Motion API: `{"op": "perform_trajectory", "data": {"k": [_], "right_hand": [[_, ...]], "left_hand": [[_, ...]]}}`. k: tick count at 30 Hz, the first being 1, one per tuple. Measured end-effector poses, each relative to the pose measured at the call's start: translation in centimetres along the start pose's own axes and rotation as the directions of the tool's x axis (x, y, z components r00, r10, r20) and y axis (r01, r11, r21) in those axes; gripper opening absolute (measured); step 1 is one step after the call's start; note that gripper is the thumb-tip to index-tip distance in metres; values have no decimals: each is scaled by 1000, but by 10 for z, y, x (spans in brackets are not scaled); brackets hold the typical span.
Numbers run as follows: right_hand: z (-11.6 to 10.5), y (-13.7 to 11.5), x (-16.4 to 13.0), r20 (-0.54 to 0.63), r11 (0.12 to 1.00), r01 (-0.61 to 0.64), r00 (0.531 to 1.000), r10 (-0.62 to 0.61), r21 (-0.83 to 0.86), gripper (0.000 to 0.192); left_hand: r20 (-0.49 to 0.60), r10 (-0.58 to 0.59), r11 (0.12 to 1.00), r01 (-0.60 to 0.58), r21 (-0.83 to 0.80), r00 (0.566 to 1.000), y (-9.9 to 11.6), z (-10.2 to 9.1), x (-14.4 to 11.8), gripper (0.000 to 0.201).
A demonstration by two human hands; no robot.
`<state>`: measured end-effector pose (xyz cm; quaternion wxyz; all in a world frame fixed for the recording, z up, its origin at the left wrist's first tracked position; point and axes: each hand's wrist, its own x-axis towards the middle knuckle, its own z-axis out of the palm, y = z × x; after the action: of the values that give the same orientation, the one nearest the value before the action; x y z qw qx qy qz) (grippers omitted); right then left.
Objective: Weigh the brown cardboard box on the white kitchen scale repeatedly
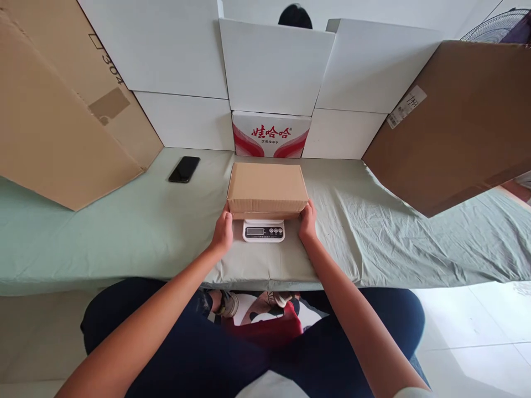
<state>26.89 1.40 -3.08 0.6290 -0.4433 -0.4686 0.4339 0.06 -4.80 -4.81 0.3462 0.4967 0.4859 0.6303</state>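
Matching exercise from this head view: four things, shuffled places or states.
Things
1. Brown box
2. Scale
3. Phone
4. Printed carton

Places/states
A. Lies on the green cloth, left of the brown box
B. Bears red lettering
C. Touched by left hand and right hand
D. Partly covered by the brown box

Pairs: 1-C, 2-D, 3-A, 4-B

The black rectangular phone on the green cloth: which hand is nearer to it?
Left. The left hand holds the brown cardboard box at its near left corner, right of the phone; the right hand, at its near right corner, is farther away.
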Motion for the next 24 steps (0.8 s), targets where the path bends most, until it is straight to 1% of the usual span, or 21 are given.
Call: {"op": "perform_trajectory", "data": {"k": [5, 9, 12, 14, 16, 19, 22, 24], "right_hand": [[0, 1, 2, 9, 1000, -4, 1000, 4, -5, 32], [-1, 0, 3, 16, 1000, 12, 1000, -12, -23, 31], [-3, -1, 2, 27, 999, 23, 999, -22, -40, 30], [-4, -2, 0, 18, 998, 41, 999, -40, -56, 29], [-5, -4, -2, -18, 995, 66, 998, -68, -73, 28], [-5, -6, -6, -67, 986, 112, 990, -121, -125, 28], [-5, -8, -10, -65, 969, 168, 981, -182, -183, 32], [-6, -8, -12, -51, 960, 194, 977, -209, -202, 37]], "left_hand": [[-11, 3, 1000, -3, -5, 1000, 7, 2, -2, 67], [14, 18, 997, -19, 76, 1000, 15, 4, -4, 70], [3, 26, 996, -26, 85, 1000, 18, 6, -5, 70], [-9, 17, 998, -17, 62, 1000, 19, 9, -5, 68], [-27, -5, 1000, 6, 24, 1000, 22, 13, -4, 67], [-84, -34, 997, 28, -71, 996, 32, 24, 0, 69], [-134, -70, 984, 46, -174, 989, 44, 31, 5, 72], [-155, -107, 977, 75, -198, 982, 49, 30, 8, 74]]}}
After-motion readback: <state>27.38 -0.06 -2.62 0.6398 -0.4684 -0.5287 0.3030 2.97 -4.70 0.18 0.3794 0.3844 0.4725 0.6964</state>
